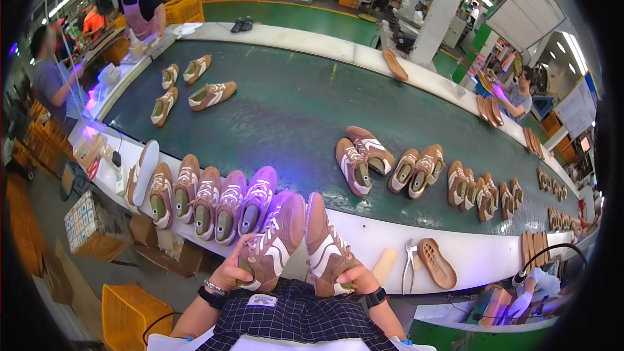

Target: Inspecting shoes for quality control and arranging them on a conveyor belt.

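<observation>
My left hand (234, 269) is closed round the heel of a brown sneaker (281, 237) with white stripes and laces. In my right hand (361, 278) is a second sneaker (325, 244) like it, gripped at the heel. Both are held side by side, toes pointing away from me, their front ends almost touching. They are above the near edge of the white ledge (364, 227). To their left stands a row of several similar sneakers (229, 207), toes toward the belt. Right of my right hand lie pincers (409, 266) and a loose brown sole (437, 264).
Beyond the ledge runs a dark green conveyor belt (279, 104) carrying several sneaker pairs. A yellow crate (133, 315) sits low at the left. Co-workers are around the belt: a person in an apron (140, 10) at the far left, and a gloved hand (520, 304) at the lower right.
</observation>
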A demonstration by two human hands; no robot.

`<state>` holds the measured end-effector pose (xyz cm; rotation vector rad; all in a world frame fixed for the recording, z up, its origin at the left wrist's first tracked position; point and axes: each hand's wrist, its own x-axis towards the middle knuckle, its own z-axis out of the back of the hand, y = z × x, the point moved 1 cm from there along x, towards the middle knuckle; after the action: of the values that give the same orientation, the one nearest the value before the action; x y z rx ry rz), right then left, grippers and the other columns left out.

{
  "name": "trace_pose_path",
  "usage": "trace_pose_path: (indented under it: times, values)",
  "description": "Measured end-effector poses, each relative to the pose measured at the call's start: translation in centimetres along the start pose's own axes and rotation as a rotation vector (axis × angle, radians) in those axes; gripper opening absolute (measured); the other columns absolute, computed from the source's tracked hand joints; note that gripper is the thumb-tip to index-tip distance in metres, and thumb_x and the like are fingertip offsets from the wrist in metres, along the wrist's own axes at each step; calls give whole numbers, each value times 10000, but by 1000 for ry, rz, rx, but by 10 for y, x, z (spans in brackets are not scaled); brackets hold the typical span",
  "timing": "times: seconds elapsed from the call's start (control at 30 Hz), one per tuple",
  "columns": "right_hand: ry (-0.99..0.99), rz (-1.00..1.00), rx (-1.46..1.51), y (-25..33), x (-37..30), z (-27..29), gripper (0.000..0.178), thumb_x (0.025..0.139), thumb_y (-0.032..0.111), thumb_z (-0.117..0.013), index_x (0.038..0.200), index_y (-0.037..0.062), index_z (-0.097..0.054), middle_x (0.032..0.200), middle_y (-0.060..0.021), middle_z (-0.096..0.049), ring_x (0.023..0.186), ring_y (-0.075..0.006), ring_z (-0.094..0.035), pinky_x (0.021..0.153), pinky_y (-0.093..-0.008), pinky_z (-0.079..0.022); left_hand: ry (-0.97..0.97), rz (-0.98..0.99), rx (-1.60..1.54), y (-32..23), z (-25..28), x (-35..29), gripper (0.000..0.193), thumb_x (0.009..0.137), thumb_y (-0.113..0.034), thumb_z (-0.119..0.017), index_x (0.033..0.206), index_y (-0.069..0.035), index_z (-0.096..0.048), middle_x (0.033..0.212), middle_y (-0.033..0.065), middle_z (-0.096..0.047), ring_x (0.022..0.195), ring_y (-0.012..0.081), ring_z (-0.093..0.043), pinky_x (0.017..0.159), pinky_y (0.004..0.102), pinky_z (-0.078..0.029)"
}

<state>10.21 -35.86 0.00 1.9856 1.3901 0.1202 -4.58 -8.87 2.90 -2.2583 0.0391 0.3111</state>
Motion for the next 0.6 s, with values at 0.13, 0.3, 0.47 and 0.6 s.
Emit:
trace_pose_path:
  times: [0.13, 0.3, 0.47, 0.6]
  values:
    - [-63, 50, -90, 20, -6, -9, 918, 545, 42, -658, 1397, 17, -316, 1240, -60, -497, 1143, -189, -470, 980, -286, -360, 59, -42, 54, -2, -5, 20, 941, 487, 43, -592, 1371, -93, -302, 1258, 62, -478, 1140, 197, -473, 970, 315, -375]
    - [-147, 185, -322, 64, 3, -37, 961, 513, 62, -664, 1401, 17, -301, 1222, -40, -483, 1115, -180, -465, 961, -271, -354, 69, -187, 121, -15, -11, 55, 952, 470, -32, -630, 1369, -71, -317, 1300, 76, -434, 1210, 208, -423, 1035, 316, -316]
    - [-128, 219, -311, 72, 10, -38, 979, 520, 54, -634, 1431, 31, -274, 1173, -96, -536, 981, -184, -539, 849, -269, -424, 62, -212, 18, -25, -28, 68, 981, 467, -46, -666, 1381, -40, -308, 1320, 104, -434, 1231, 265, -420, 1058, 340, -314]
    - [-84, 144, -244, 67, 19, -20, 955, 526, 92, -635, 1413, 18, -292, 1218, -137, -524, 1016, -257, -554, 876, -340, -449, 47, -102, -74, -15, -12, 70, 878, 522, -47, -649, 1351, -11, -362, 1246, 109, -515, 1169, 254, -488, 1021, 341, -363]
